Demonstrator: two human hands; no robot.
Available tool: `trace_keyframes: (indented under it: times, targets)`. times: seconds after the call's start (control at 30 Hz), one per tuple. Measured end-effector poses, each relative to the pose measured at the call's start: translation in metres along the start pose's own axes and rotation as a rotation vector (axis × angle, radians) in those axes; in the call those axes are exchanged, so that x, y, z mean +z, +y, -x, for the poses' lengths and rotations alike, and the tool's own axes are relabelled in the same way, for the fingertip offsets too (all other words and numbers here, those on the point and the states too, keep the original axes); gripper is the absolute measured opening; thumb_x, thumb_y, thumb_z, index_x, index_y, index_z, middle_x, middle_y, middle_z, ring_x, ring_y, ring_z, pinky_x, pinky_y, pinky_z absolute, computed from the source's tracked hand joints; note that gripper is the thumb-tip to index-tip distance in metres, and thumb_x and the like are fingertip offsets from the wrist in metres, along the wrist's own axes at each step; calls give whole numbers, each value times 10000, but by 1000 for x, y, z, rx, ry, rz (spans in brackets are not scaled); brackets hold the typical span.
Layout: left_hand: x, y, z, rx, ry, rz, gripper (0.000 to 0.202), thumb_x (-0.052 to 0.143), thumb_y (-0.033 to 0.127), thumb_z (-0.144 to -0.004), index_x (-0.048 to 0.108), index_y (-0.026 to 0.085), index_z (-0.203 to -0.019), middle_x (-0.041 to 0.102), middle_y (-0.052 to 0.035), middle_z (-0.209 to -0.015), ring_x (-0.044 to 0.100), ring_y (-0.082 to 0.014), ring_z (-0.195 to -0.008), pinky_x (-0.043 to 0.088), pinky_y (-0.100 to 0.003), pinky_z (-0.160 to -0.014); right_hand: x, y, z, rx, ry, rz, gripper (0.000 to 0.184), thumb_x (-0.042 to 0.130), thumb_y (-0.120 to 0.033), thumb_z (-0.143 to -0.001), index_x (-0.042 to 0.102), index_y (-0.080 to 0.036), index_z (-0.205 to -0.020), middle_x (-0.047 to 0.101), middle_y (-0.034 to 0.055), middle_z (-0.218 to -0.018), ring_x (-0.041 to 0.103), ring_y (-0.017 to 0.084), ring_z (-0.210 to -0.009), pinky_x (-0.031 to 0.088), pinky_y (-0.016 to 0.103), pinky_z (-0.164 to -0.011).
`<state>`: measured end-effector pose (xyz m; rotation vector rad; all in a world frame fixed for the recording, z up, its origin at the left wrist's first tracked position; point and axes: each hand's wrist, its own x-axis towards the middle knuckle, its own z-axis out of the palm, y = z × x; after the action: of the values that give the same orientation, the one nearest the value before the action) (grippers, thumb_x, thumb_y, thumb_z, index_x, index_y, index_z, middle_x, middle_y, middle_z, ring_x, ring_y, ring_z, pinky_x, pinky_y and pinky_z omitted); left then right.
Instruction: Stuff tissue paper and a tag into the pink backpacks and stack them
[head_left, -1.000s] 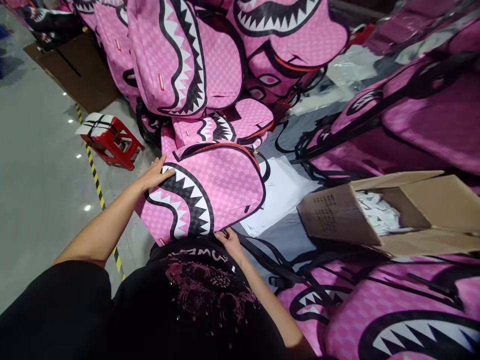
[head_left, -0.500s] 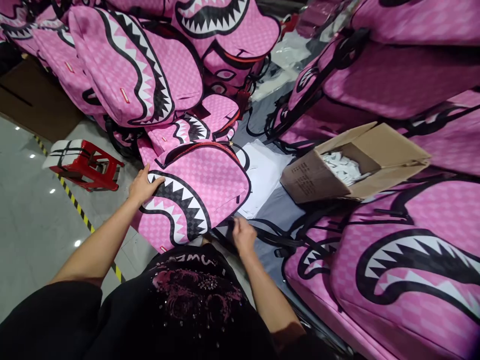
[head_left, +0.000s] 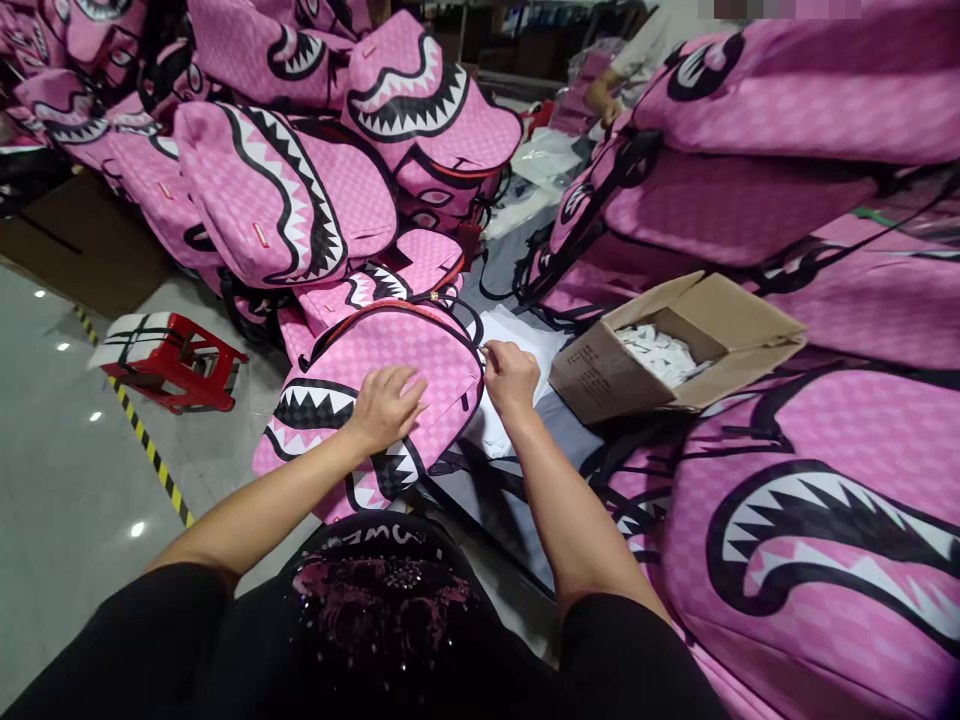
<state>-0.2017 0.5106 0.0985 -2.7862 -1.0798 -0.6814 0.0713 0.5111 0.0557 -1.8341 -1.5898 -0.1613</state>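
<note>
A pink checkered backpack [head_left: 390, 345] with a black-and-white shark-mouth print lies in front of me, its red-edged top zipper partly open. Over the print, my left hand [head_left: 384, 408] rests loosely with its fingers apart and slightly bent. My right hand [head_left: 510, 378] is closed in a pinch at the bag's right edge, on what looks like a zipper pull; the fingers largely hide it. White paper sheets [head_left: 495, 440] lie under and beside that edge.
An opened cardboard box [head_left: 589, 375] of small white pieces stands to the right. Pink backpacks [head_left: 285, 200] pile up at left and more [head_left: 847, 520] at right. A red stool [head_left: 202, 365] is on the floor. Another person's hand [head_left: 602, 97] shows at the back.
My left hand has moved right from the bag's left edge onto its front. The right hand has gone up along the bag's right edge. The view has shifted slightly.
</note>
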Motion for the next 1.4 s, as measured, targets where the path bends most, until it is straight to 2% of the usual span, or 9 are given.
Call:
trace_keyframes:
  times: [0.07, 0.13, 0.27, 0.47, 0.73, 0.87, 1.07, 1.2, 1.4]
  targets:
    - [3, 2, -34, -175, 106, -75, 555, 611, 427, -903, 530, 206, -1405, 445, -201, -1524, 365, -390, -1423, 330, -557, -1094, -7, 4, 5, 46, 51, -25, 223, 483, -228, -934, 667, -176, -1049, 671, 112, -1016, 579, 217, -852, 414, 331, -786]
    - [4, -16, -60, -339, 116, -94, 751, 660, 472, -862, 419, 158, -1500, 330, -230, -1590, 261, -414, -1477, 256, -578, -1143, -13, 8, 23, 100, 100, -46, 241, 481, -268, -949, 645, -168, -1095, 655, 124, -1056, 580, 220, -855, 432, 342, -792]
    - [10, -57, -83, -389, -11, 4, 823, 636, 601, -839, 421, 156, -1498, 481, -201, -1486, 434, -370, -1362, 310, -513, -1123, -6, -3, 75, 123, -26, -85, 230, 493, -361, -973, 628, -178, -1002, 639, 95, -942, 565, 212, -808, 444, 323, -742]
    - [19, -58, -84, -373, 21, -5, 777, 564, 650, -868, 452, 171, -1470, 564, -159, -1396, 492, -340, -1275, 323, -470, -1086, 23, -26, 95, 190, -92, 102, 185, 501, -292, -961, 627, -158, -945, 601, 147, -1017, 525, 257, -907, 433, 353, -753]
    - [16, -56, -80, -367, 18, -11, 784, 545, 659, -880, 423, 177, -1487, 557, -155, -1409, 481, -325, -1275, 305, -438, -1088, 10, -42, 92, 239, -178, 173, 186, 468, -248, -944, 621, -149, -909, 568, 154, -1002, 512, 254, -893, 388, 322, -659]
    - [20, -57, -80, -355, 21, 6, 806, 554, 661, -873, 405, 173, -1496, 536, -154, -1425, 468, -331, -1283, 290, -445, -1093, 15, -53, 86, 323, -284, 199, 261, 382, -255, -995, 612, -131, -988, 588, 108, -889, 544, 190, -733, 322, 289, -571]
    - [24, -66, -75, -318, 44, -25, 763, 565, 652, -872, 471, 149, -1438, 616, -163, -1282, 531, -324, -1172, 326, -432, -1047, 27, -34, 75, 263, -224, 157, 289, 364, -256, -999, 619, -135, -941, 648, 89, -820, 550, 156, -642, 276, 275, -549]
    - [23, -73, -70, -293, 37, -17, 675, 552, 601, -900, 503, 150, -1400, 642, -151, -1218, 557, -308, -1111, 351, -421, -1021, 33, -30, 74, 337, -132, 142, 308, 354, -271, -997, 625, -133, -952, 665, 87, -771, 548, 162, -610, 267, 274, -548]
    - [20, -70, -74, -341, 76, 87, 578, 546, 540, -919, 539, 164, -1358, 647, -137, -1234, 577, -294, -1130, 385, -420, -1027, 4, -13, 72, 201, -201, 34, 292, 432, -322, -994, 656, -151, -1070, 719, 101, -927, 643, 193, -770, 390, 267, -622]
